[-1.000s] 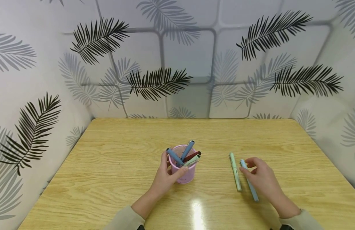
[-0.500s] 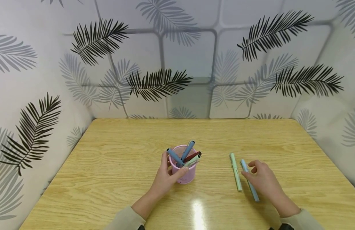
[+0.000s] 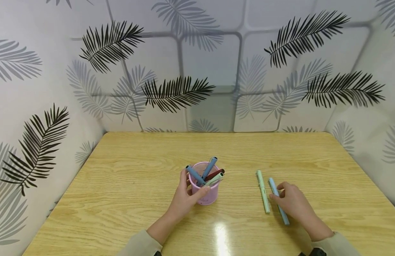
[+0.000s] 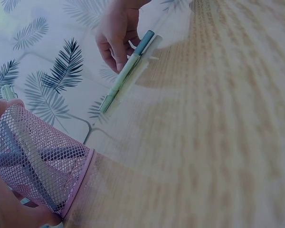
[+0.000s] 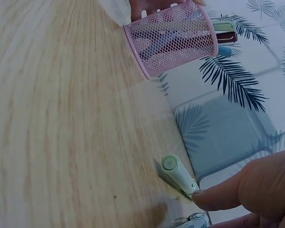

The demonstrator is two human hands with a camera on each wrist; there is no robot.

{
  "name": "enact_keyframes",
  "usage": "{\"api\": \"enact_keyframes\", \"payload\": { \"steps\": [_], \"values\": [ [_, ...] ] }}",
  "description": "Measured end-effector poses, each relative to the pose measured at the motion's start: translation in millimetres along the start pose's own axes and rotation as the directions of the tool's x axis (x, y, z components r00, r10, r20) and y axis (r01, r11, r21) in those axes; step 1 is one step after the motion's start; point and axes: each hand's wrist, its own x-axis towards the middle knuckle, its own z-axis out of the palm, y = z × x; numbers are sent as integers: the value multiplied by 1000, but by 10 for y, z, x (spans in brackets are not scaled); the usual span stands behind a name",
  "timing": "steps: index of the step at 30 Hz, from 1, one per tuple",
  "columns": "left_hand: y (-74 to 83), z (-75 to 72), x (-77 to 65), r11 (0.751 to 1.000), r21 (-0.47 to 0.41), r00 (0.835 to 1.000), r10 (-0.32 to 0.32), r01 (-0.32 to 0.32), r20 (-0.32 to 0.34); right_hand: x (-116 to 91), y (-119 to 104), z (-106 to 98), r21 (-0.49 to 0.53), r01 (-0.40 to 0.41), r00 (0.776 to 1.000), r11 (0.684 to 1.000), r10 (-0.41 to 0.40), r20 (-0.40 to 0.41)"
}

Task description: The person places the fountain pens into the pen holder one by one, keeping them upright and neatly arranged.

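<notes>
My left hand (image 3: pixel 181 201) grips a pink mesh pen cup (image 3: pixel 207 196) standing on the table, thumb across its near side and fingers round its left. Two blue pens (image 3: pixel 195 175), a dark red pen (image 3: pixel 214 174) and a pale green pen (image 3: pixel 215 179) lean out of the cup. To the right, my right hand (image 3: pixel 295 204) has thumb and curled fingers on either side of a light blue pen (image 3: pixel 283 214) lying on the table. Just left of that pen lies another pale green pen (image 3: pixel 263 192), roughly parallel; its end cap (image 5: pixel 170 164) faces the right wrist camera.
The wooden table (image 3: pixel 127 185) has rounded far corners and meets a wall (image 3: pixel 210 110) printed with palm leaves. Bare wood shows between the cup and the loose pens. A bright light reflection (image 3: pixel 220 238) lies on the near part.
My right hand has slid slightly down along the light blue pen, toward me. Both loose pens, the cup and my left hand stay where they were.
</notes>
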Motion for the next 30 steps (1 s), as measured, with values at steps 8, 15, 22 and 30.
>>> {"api": "enact_keyframes", "payload": {
  "steps": [8, 15, 22, 30],
  "values": [
    [5, 2, -2, 1000, 2, 1000, -8, 8, -1, 28, 25, 16, -10, -3, 1000, 1000, 3, -3],
    [-1, -1, 1, 1000, -1, 1000, -17, 17, 2, 56, 32, 32, -20, -21, 1000, 1000, 21, 2],
    [4, -3, -2, 1000, -1, 1000, -9, 9, 3, 62, 18, 40, -15, -16, 1000, 1000, 16, 2],
    [-14, -9, 2, 1000, 22, 1000, -11, 11, 1, 62, 22, 25, 15, -41, 999, 999, 41, 21]
  ]
}}
